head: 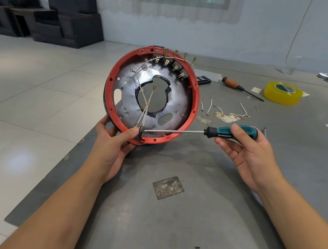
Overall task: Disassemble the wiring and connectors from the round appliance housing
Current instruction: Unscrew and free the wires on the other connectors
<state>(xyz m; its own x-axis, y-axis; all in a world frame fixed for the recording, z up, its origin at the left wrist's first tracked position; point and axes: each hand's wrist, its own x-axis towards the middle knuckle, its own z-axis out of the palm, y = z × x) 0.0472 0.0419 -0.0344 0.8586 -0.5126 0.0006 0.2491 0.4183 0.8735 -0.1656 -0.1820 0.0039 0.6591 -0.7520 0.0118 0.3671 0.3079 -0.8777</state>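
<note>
The round housing (194, 80), a red ring around a grey metal plate with a central hole, stands tilted on its edge on the grey table. My left hand (111, 144) grips its lower rim, thumb pressing white wires (145, 111) near a black connector. Several brass terminals (175, 53) stick up at the top rim over black connector blocks (175, 65). My right hand (246, 148) holds a teal-and-black screwdriver (231, 131), its tip reaching the wire ends by my left thumb.
Loose removed wires (224, 111) lie on the table right of the housing. A wooden-handled screwdriver (238, 86), a yellow tape roll (282, 93) and a bit case (204, 80) lie further back. A metal patch (168, 187) sits near me. The table's left edge (65, 159) drops to tiled floor.
</note>
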